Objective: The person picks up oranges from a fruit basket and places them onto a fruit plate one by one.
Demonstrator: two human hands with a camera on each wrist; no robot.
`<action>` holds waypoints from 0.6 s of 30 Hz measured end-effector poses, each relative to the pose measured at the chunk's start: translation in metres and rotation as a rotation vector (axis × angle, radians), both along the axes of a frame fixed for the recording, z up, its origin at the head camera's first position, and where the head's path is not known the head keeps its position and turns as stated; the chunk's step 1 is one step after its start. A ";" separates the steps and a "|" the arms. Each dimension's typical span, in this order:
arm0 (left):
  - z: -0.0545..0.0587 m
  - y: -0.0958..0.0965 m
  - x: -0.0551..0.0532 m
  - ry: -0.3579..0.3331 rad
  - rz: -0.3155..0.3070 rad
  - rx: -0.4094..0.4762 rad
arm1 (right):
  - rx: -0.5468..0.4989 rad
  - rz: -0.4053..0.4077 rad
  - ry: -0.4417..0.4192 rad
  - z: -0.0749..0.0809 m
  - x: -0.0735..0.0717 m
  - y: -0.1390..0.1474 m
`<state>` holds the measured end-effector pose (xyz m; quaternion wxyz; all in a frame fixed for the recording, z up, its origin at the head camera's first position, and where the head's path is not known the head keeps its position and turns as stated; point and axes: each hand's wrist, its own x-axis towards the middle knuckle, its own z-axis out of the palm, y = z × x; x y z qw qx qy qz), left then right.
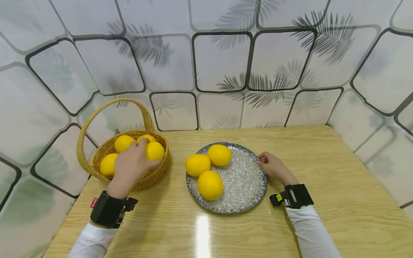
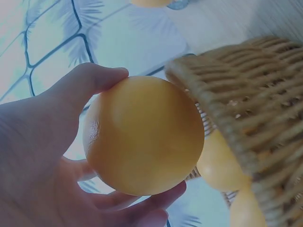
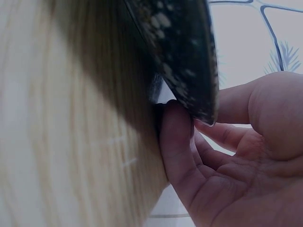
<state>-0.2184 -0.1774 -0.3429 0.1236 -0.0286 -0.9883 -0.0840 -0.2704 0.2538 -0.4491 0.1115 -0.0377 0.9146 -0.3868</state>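
Note:
My left hand (image 1: 130, 166) is over the wicker basket (image 1: 158, 175) at the left and grips a round yellow lemon (image 1: 155, 151). In the left wrist view, thumb and fingers curve round this lemon (image 2: 144, 137) beside the basket's woven wall (image 2: 241, 104). More lemons (image 1: 124, 143) lie in the basket, partly hidden by the hand. At the right, my right hand (image 1: 274, 167) pinches the rim of a speckled grey plate (image 1: 243, 179) with a dark edge. The right wrist view shows the fingers round the plate's rim (image 3: 189, 71), close to the tabletop.
Three lemons (image 1: 210, 185) sit together on the left part of the plate. The basket's tall arched handle (image 1: 84, 132) rises over its opening. Both stand on a light wooden table (image 1: 322, 161), with patterned wall covering (image 1: 222, 64) behind and at the sides.

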 end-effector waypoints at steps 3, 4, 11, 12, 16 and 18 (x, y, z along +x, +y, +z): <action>0.001 0.007 0.000 0.016 -0.012 -0.004 | 0.002 0.000 -0.006 0.000 -0.001 0.000; 0.002 0.010 -0.001 0.019 -0.018 -0.005 | 0.002 0.000 -0.007 0.001 -0.001 0.000; 0.003 0.030 -0.002 0.072 -0.081 -0.013 | -0.001 0.000 -0.012 0.002 0.000 0.000; 0.003 0.033 -0.002 0.075 -0.090 -0.009 | 0.001 0.000 -0.012 0.002 0.001 0.000; 0.005 0.047 0.000 0.073 -0.136 0.019 | 0.006 0.001 -0.008 0.003 0.001 -0.001; 0.007 0.054 0.000 0.071 -0.158 0.029 | 0.010 0.004 -0.004 0.003 0.001 -0.001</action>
